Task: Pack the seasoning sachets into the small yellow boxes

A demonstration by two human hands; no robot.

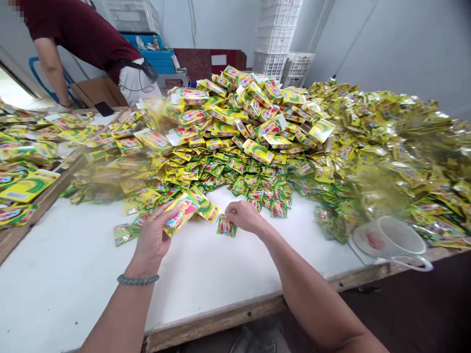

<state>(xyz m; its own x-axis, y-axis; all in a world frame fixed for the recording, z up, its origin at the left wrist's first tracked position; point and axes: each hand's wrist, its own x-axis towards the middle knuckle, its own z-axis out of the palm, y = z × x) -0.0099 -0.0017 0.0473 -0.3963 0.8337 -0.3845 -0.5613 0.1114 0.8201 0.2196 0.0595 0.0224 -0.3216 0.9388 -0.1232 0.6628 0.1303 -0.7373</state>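
Observation:
My left hand (pixel 153 235), with a beaded bracelet at the wrist, is closed around a yellow carton (pixel 180 215) with red and green print. A second yellow carton (pixel 206 205) lies against it, its end toward my right hand; whether the left fingers hold this one too is hidden. My right hand (pixel 241 215) has its fingers pinched together just right of that end. A small green sachet (pixel 226 227) shows directly under those fingertips, seemingly gripped at its top edge. Loose green sachets (pixel 243 179) lie just beyond both hands on the white table (pixel 213 274).
A tall heap of yellow cartons (pixel 228 113) rises ahead, with a large sachet pile (pixel 386 132) at right. A white mug-like container (pixel 390 238) stands near the right edge. Wooden strips (pixel 47 201) border the table. Far left, a person (pixel 81 39) bends over; white crates (pixel 277 34) are stacked behind.

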